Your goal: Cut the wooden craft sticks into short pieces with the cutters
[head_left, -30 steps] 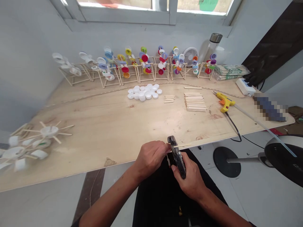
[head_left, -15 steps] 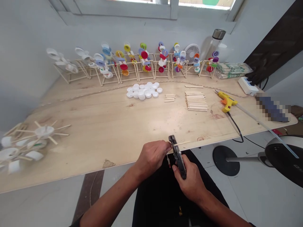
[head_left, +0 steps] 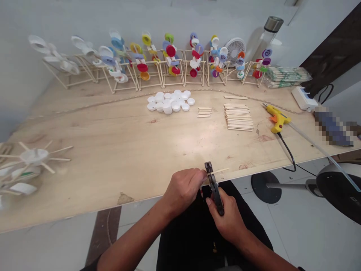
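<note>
My right hand (head_left: pixel 229 216) is closed around the handles of dark pliers (head_left: pixel 214 190), which look like a cutting or multi-tool kind. Their jaws point up and away, over the table's front edge. A thin wooden stick (head_left: pixel 221 171) crosses the jaws, its free end sticking out to the right. On the left of the jaws, my left hand (head_left: pixel 184 188) pinches the other end of the stick. Whether the jaws are fully closed on the wood cannot be made out.
Beyond the hands lie white bottle caps (head_left: pixel 172 101), short sticks (head_left: pixel 204 112) and a stack of longer sticks (head_left: pixel 239 117). A yellow glue gun (head_left: pixel 278 118) rests on the right. Stick frames with coloured cap wheels (head_left: pixel 170 64) line the wall; spoked wheels (head_left: pixel 34 156) lie left.
The head view has tilted down and come slightly nearer the table. Both hands keep their grip on stick and pliers, with hardly any shift between them.
</note>
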Demonstrator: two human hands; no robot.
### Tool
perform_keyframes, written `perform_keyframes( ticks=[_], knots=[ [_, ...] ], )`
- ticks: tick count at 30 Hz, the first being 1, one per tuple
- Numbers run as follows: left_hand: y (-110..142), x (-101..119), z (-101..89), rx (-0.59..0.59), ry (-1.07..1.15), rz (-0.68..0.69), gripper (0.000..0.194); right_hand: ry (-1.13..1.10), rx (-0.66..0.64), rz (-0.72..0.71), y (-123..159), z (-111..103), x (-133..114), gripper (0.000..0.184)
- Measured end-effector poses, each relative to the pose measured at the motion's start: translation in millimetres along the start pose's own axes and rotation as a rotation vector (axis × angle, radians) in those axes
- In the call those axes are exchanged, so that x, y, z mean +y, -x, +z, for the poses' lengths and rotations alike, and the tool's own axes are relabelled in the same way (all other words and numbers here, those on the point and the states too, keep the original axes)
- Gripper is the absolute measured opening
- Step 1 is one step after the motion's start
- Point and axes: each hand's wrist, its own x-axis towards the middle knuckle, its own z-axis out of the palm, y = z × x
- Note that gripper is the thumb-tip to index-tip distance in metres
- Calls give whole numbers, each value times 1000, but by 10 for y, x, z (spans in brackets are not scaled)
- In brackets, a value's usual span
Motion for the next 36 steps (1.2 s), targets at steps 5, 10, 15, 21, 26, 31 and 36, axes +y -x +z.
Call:
perform_keyframes(
  ticks=[5, 10, 15, 21, 26, 31, 36],
  knots=[
    [41, -6, 25, -17, -54, 21, 11, 2, 32, -29, -36, 37, 33, 17],
    [65, 19, 39, 15, -132, 20, 10, -43, 61, -40, -47, 32, 12, 16],
    [70, 97, 5, 49, -220, 34, 10, -156, 32, 2, 29, 25, 9, 14],
    [98, 139, -31, 32, -299, 89, 12, -236, -64, 54, 121, -2, 2, 8],
    [86, 142, -15, 57, -287, 117, 12, -162, -10, 40, 153, -56, -41, 7],
    [85, 163, -14, 104, -141, 72, 11, -42, 27, -13, 169, -106, -54, 8],
    [95, 184, -47, 108, 19, 7, 10, 23, 46, -82, 155, -112, -29, 7]
  ],
)
